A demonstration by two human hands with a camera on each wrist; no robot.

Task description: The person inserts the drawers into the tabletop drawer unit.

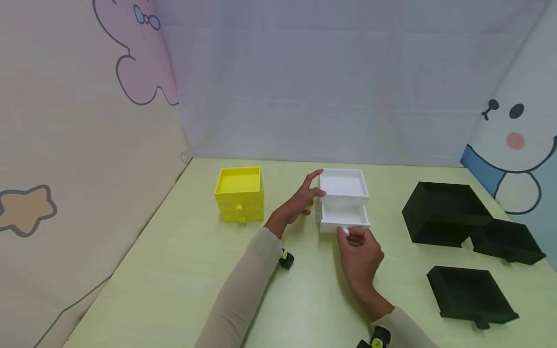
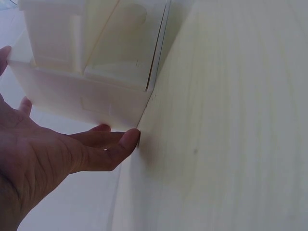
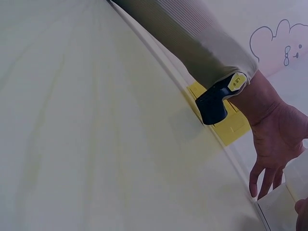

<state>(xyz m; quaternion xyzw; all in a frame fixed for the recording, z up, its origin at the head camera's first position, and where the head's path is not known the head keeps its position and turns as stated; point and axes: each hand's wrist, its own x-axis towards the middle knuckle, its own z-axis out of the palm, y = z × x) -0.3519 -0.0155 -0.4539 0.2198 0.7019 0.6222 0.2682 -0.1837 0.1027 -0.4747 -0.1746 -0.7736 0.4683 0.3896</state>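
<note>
A small white cabinet (image 1: 344,182) with a tray-like top stands on the table, its drawer (image 1: 330,226) pulled partway out at the front. My right hand (image 1: 360,256) pinches the white knob (image 1: 346,232) on the drawer front between thumb and curled fingers. Along the cabinet's left side, my left hand (image 1: 298,203) rests with spread, mostly straight fingers. One finger reaches the back top corner in the head view. The left wrist view shows fingertips (image 2: 130,138) at the cabinet's lower edge near the tabletop. Nothing shows inside the drawer.
Left of the hands stands a yellow cabinet (image 1: 239,193) with two knobs. On the right are a black cabinet shell (image 1: 435,208), a black drawer (image 1: 509,241) beside it, and another black drawer (image 1: 470,290) nearer me. A pale curtain (image 1: 326,96) hangs behind the table.
</note>
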